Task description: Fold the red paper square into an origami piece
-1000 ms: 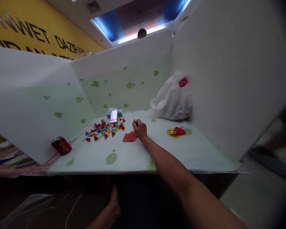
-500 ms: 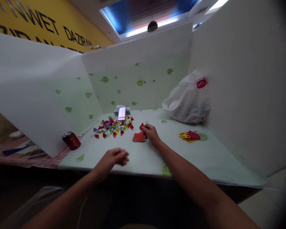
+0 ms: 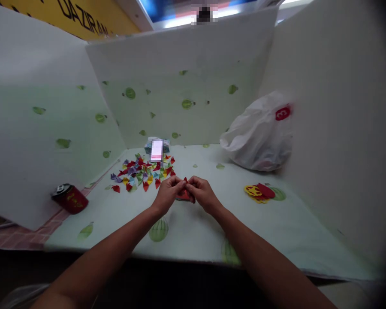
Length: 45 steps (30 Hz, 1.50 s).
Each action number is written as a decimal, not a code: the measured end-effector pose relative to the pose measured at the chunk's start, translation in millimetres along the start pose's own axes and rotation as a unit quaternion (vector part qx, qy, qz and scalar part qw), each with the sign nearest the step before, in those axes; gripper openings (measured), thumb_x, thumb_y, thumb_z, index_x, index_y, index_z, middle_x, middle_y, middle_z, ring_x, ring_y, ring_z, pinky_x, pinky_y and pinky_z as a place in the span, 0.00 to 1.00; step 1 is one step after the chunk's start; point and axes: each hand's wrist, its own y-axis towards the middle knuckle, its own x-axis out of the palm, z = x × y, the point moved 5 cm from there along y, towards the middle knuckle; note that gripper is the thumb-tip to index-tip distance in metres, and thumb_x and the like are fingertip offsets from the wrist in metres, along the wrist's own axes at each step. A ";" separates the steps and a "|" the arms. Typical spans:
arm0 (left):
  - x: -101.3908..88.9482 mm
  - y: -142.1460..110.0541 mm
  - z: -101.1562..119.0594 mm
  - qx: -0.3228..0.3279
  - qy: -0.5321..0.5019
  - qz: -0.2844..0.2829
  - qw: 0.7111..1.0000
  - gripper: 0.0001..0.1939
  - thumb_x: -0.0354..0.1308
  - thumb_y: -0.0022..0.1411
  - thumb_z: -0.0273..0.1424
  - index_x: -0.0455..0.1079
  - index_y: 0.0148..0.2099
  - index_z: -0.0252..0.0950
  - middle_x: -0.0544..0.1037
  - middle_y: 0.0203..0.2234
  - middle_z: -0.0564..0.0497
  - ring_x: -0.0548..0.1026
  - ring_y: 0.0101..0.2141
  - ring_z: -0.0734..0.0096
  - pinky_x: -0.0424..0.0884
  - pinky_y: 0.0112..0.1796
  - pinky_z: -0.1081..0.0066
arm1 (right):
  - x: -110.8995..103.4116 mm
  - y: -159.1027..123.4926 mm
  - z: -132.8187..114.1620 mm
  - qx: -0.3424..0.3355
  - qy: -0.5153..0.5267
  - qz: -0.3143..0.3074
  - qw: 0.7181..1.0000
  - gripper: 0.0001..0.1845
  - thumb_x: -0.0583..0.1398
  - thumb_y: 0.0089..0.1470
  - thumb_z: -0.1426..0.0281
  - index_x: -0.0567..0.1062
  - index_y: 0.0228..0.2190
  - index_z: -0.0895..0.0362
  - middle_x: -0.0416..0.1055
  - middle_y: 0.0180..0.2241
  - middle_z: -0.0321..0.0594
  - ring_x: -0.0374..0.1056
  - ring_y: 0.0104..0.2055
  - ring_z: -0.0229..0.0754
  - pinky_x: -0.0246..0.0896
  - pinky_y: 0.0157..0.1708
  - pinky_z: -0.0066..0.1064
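Between my fingertips is a small folded piece of red paper (image 3: 185,180), pointed at the top. My left hand (image 3: 167,194) pinches it from the left, and my right hand (image 3: 203,194) from the right. Just below, partly covered by my hands, lies a stack of red paper sheets (image 3: 182,197). To the left spreads a pile of small folded paper figures (image 3: 138,174) in red, yellow, purple, blue and green; they look like origami birds.
A phone (image 3: 156,150) leans against a tissue box (image 3: 148,146) behind the figures. A red can (image 3: 71,199) stands at the left edge. On the right are yellow and red cut-out shapes (image 3: 259,192) and a white plastic bag (image 3: 260,133). White panels (image 3: 167,56) enclose the table.
My left hand has come up from the table's front to meet my right hand, and both now hold the red paper. The view has tilted downward and come closer.
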 end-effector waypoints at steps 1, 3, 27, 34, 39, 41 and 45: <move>-0.6 3.6 -2.0 0.004 -0.001 -0.005 1.000 0.17 0.66 0.56 0.42 0.69 0.30 0.34 0.73 0.22 0.54 0.70 0.24 0.75 0.66 0.29 0.73 | -1.2 0.6 1.6 0.006 -0.005 0.004 1.000 0.15 0.64 0.52 0.59 0.67 0.23 0.54 0.67 0.15 0.29 0.58 0.13 0.33 0.51 0.14 0.25; -2.2 10.2 -6.9 0.009 -0.004 -0.015 1.000 0.17 0.66 0.56 0.42 0.69 0.29 0.34 0.72 0.20 0.55 0.69 0.24 0.75 0.65 0.29 0.73 | -2.8 1.6 4.6 0.020 -0.013 0.006 1.000 0.15 0.64 0.52 0.60 0.67 0.23 0.54 0.66 0.15 0.29 0.58 0.13 0.33 0.52 0.14 0.26; -20.1 14.9 -61.2 -0.164 -0.164 -0.079 0.969 0.16 0.69 0.54 0.41 0.71 0.35 0.35 0.73 0.18 0.56 0.69 0.22 0.76 0.65 0.29 0.72 | 2.6 -6.5 23.2 0.166 0.033 -0.010 0.986 0.18 0.64 0.56 0.52 0.68 0.31 0.53 0.69 0.21 0.31 0.63 0.19 0.35 0.59 0.22 0.29; -14.1 9.9 -65.3 -0.202 -0.227 -0.102 0.947 0.15 0.71 0.54 0.38 0.72 0.35 0.34 0.77 0.21 0.54 0.73 0.25 0.75 0.67 0.33 0.72 | 3.1 -9.1 21.0 0.186 0.050 -0.014 0.981 0.15 0.65 0.56 0.56 0.70 0.31 0.53 0.72 0.23 0.34 0.63 0.19 0.35 0.59 0.21 0.29; -13.2 8.4 -64.4 -0.209 -0.250 -0.103 0.940 0.16 0.72 0.52 0.38 0.72 0.35 0.34 0.77 0.22 0.54 0.75 0.27 0.72 0.72 0.36 0.69 | 5.4 -10.6 14.6 0.176 0.062 -0.007 0.983 0.15 0.63 0.57 0.56 0.70 0.30 0.54 0.72 0.24 0.34 0.63 0.19 0.34 0.59 0.22 0.29; -13.2 8.3 -63.3 -0.203 -0.259 -0.100 0.939 0.16 0.73 0.52 0.38 0.72 0.36 0.34 0.77 0.23 0.53 0.76 0.28 0.71 0.73 0.37 0.67 | 6.9 -11.3 12.4 0.174 0.065 -0.008 0.983 0.15 0.63 0.57 0.56 0.70 0.30 0.55 0.71 0.23 0.33 0.64 0.19 0.33 0.60 0.22 0.29; -13.3 8.6 -61.0 -0.190 -0.272 -0.097 0.938 0.14 0.72 0.54 0.35 0.72 0.36 0.33 0.79 0.26 0.52 0.77 0.29 0.72 0.74 0.39 0.67 | 7.8 -12.4 10.1 0.177 0.066 -0.003 0.982 0.14 0.63 0.58 0.58 0.69 0.31 0.56 0.69 0.23 0.31 0.64 0.20 0.33 0.60 0.23 0.27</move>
